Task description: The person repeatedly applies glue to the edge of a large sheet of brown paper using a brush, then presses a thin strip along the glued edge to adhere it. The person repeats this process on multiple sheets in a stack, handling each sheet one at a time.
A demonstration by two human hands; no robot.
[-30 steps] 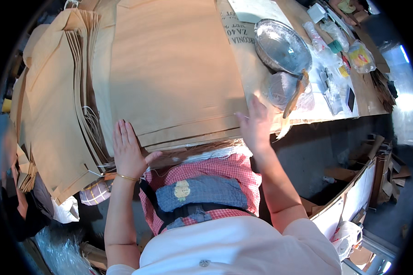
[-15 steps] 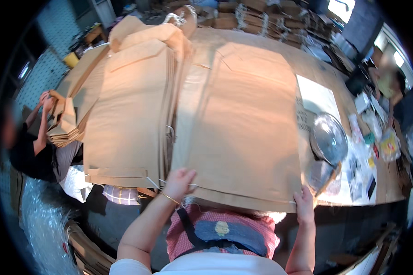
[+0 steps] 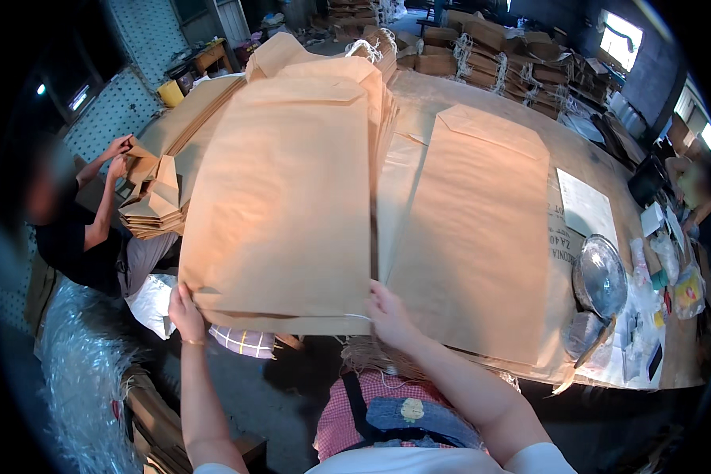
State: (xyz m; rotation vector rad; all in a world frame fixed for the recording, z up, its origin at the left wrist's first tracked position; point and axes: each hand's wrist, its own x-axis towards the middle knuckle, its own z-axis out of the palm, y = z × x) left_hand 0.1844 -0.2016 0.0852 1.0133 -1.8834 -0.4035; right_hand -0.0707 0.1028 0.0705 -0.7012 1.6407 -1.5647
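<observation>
A large brown paper bag (image 3: 284,197) lies over the left stack, its bottom edge towards me. My left hand (image 3: 186,316) is closed on its lower left corner, the thumb on top. At the lower right corner my right hand (image 3: 389,317) grips the same bag, beside a short white string (image 3: 358,317) on the folded strip. To the right of it, another brown paper bag (image 3: 474,245) lies flat on the table with its far end folded over. Layered edges of more bags show along the left stack's far right side.
A metal bowl (image 3: 600,272) and a wooden-handled brush (image 3: 595,345) lie on the right, near a white sheet (image 3: 586,201) and plastic packets. Seated at left, a person (image 3: 79,213) handles folded paper bags (image 3: 152,201). Clear plastic wrap (image 3: 79,379) bulges at lower left. Another person (image 3: 694,182) is at far right.
Both my hands have moved left, from the right-hand bag's near corners to the near corners of the bag over the left stack. My view has shifted as well.
</observation>
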